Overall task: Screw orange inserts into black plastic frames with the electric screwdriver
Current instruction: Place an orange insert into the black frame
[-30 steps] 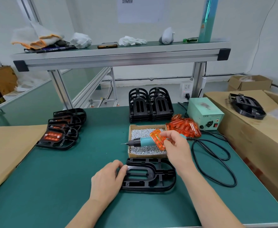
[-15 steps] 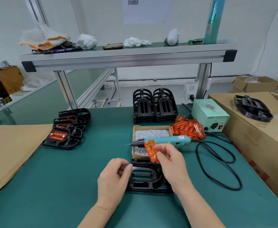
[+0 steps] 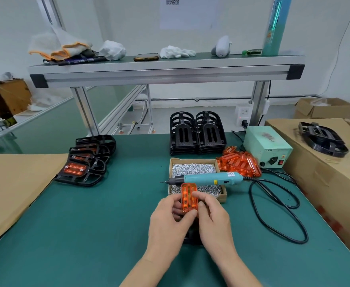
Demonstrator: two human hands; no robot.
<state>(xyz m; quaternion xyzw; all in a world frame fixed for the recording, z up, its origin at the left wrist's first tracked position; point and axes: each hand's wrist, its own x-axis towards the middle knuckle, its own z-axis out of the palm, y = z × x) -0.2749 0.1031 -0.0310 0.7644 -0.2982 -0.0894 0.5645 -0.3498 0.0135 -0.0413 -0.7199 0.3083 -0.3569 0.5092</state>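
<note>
While left hand [image 3: 170,221] & right hand [image 3: 213,221] are pinching one orange insert [image 3: 189,196] above a mostly hidden black frame [image 3: 191,236], the electric screwdriver [image 3: 209,178] is lying across the cardboard box [image 3: 222,198] w/ silver screws [image 3: 192,169] filling it.

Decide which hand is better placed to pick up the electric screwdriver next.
Probably right: the electric screwdriver lies handle-rightward, nearer the right hand; the left hand can hold the orange insert.
</note>
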